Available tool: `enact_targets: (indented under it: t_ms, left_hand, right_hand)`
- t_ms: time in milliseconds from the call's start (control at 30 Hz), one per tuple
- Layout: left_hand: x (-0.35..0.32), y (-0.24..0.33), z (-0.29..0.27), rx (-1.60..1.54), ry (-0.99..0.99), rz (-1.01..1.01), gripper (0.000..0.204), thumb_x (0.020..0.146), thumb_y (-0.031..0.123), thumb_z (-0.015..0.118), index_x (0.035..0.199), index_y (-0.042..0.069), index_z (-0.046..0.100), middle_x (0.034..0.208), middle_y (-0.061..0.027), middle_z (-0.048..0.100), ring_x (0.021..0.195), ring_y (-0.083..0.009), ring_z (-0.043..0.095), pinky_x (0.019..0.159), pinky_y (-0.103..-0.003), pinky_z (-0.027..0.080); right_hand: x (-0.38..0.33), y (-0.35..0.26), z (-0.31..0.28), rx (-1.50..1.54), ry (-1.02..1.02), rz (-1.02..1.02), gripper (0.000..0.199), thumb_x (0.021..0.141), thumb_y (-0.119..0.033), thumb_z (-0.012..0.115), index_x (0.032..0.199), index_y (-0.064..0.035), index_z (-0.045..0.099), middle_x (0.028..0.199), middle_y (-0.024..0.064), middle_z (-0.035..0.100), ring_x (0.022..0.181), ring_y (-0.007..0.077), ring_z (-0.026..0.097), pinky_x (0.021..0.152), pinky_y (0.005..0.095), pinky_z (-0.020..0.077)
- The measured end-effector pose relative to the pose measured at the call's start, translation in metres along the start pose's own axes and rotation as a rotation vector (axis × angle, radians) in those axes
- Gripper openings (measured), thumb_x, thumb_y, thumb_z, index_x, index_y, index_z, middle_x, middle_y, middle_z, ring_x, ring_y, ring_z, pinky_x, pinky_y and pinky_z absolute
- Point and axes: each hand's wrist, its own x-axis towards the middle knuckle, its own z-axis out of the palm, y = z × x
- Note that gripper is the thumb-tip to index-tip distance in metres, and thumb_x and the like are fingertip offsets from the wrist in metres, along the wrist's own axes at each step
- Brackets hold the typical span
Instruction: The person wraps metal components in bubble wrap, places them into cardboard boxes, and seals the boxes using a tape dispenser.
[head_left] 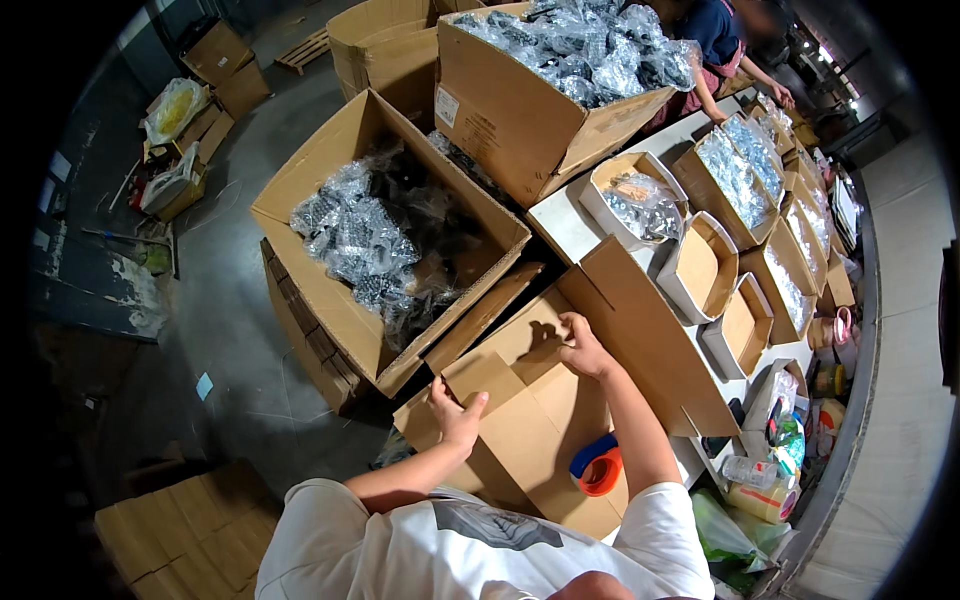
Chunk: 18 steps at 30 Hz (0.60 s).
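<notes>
A brown cardboard box (520,425) with its flaps spread lies in front of me. My left hand (458,418) is at its left side, fingers round the edge of a folded flap (484,380) and thumb held apart. Over the far right part of the box is my right hand (586,348), its fingers curved and apart from the thumb, with nothing visible between them. Its shadow falls on the cardboard beside it. A blue and orange-red ring-shaped thing (597,466), resembling a tape dispenser, rests on the cardboard near my right forearm. A long flap (650,345) stands up at the right.
An open carton (290,205) of bubble-wrapped black items stands at the far left, and another full carton (510,110) behind it. Small trays (700,270) line the white table (570,225) at the right. A person (715,45) works at the back. Flat cardboard (190,530) lies lower left.
</notes>
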Motion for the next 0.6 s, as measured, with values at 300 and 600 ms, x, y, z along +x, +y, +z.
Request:
enact_targets:
  t_ms: [300,600]
  left_hand:
    - [0.048,0.049,0.038,0.263,-1.358,-0.244,0.072,0.081,0.057,0.055,0.121,-0.002,0.051,0.130,-0.0210,0.046,0.116,-0.0302,0.048,0.097,-0.033,0.037]
    - [0.022,0.111,0.013,0.677,-0.523,0.645,0.088,0.066,0.046,0.072,0.134,0.006,0.031,0.125,-0.0182,0.046,0.118,-0.0350,0.040,0.099,-0.045,0.032]
  right_hand:
    - [0.032,0.000,0.001,-0.235,-0.481,0.400,0.051,0.078,-0.041,0.055,0.109,-0.0006,0.063,0.113,0.0180,0.061,0.108,0.0293,0.055,0.092,0.0350,0.0419]
    - [0.032,-0.037,-0.018,-0.259,-0.417,0.577,0.074,0.082,-0.063,0.047,0.115,0.0021,0.056,0.110,0.0237,0.057,0.103,0.0331,0.055,0.091,0.0401,0.0406]
